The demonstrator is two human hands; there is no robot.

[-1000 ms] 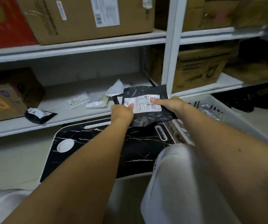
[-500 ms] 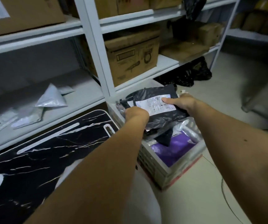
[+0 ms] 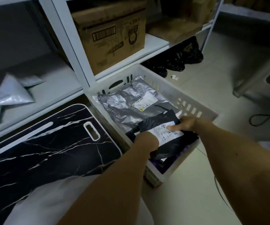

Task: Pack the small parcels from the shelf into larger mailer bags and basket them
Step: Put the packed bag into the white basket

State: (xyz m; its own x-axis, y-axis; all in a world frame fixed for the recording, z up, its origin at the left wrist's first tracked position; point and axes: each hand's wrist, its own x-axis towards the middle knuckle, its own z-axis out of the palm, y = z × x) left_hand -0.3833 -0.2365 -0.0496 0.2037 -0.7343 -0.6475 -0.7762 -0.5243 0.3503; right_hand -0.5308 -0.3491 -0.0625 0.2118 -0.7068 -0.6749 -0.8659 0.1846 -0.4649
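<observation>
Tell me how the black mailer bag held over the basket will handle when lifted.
The black mailer bag is probably floppy: it creases and sags between the left hand and right hand. Its glossy film looks slippery. Likely light.

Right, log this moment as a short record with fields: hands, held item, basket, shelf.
hands: left hand and right hand both grip the black mailer bag
held item: black mailer bag, white label facing up, low inside the basket
basket: white basket on the floor; silver mailer bag lies in it
shelf: grey parcel on the shelf; cardboard box beside it
</observation>
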